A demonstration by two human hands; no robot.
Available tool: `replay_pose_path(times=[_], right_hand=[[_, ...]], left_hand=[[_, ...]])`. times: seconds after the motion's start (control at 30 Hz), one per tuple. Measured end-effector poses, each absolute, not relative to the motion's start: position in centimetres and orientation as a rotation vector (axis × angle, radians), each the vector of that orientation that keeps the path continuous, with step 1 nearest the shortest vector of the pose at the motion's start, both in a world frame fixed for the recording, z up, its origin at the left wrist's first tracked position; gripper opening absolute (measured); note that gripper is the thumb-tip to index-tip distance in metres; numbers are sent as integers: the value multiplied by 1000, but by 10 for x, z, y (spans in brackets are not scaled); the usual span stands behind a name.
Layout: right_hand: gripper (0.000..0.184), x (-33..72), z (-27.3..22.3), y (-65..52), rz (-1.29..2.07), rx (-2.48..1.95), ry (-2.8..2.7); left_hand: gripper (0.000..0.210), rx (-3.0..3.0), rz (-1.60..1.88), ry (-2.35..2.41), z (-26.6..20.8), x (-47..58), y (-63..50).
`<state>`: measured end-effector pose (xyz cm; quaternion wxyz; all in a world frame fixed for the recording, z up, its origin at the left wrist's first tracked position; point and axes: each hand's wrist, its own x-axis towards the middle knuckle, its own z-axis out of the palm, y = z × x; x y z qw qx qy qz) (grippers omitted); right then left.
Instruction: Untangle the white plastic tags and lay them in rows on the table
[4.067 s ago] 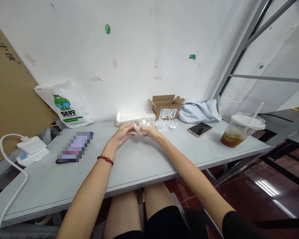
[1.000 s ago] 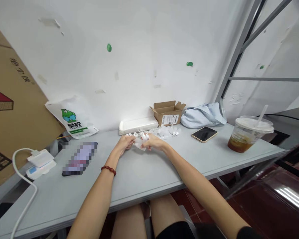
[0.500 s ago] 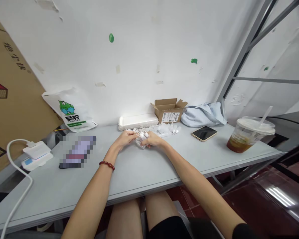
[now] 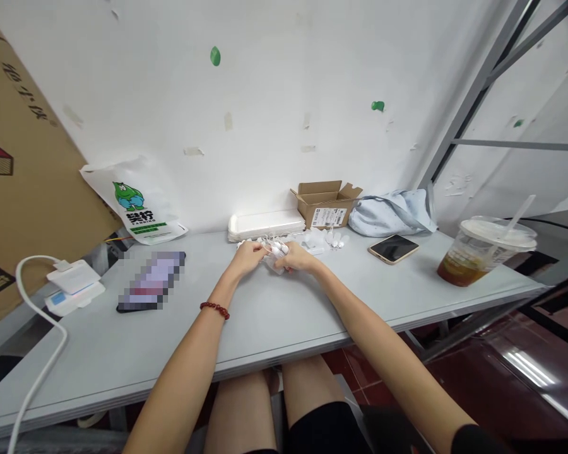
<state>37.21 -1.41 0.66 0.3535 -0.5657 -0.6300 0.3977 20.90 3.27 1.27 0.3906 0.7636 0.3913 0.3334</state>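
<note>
My right hand (image 4: 299, 257) is closed around a small clear plastic bag (image 4: 275, 267) with white, bud-like pieces that look like earphones (image 4: 279, 248) at its top. Just left of it, my left hand (image 4: 250, 256) pinches a thin white cord running to those pieces. Both hands are low over the table, fingertips close together. Behind them lie more white earphones (image 4: 337, 242) and clear plastic packaging (image 4: 315, 239), partly hidden by my hands.
A stack of white trays (image 4: 267, 224) and an open cardboard box (image 4: 329, 205) stand by the wall. To the right are a phone (image 4: 394, 249), a pale cloth bag (image 4: 392, 213) and a drink cup (image 4: 478, 252). A pixelated device (image 4: 151, 282) and white charger (image 4: 74, 287) lie left.
My left hand has drawn slightly away from the bag, and its fingers are pinched more tightly. My right hand still grips the bag. The whole view has shifted a little.
</note>
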Motion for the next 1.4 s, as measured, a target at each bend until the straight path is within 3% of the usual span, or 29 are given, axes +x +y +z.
replay_pose_path(times=[0.3,0.73,0.97,1.13,1.4], right_hand=[[12,379,12,-16,960,-1520,-1669],[13,379,10,-13,1007,-1506,-1689],[13,378,12,-15,1018,-1489,-1675],[14,377,13,-15,994,-1526,-1676],[15,380,15,-16,978,-1511,-1707]], left_hand=[[20,1925,624,935,25,206,23],[28,1989,775,963,13,210,25],[30,1897,631,804,18,206,24],[20,1949,720,868,14,210,26],[25,1988,651,815,14,204,26]])
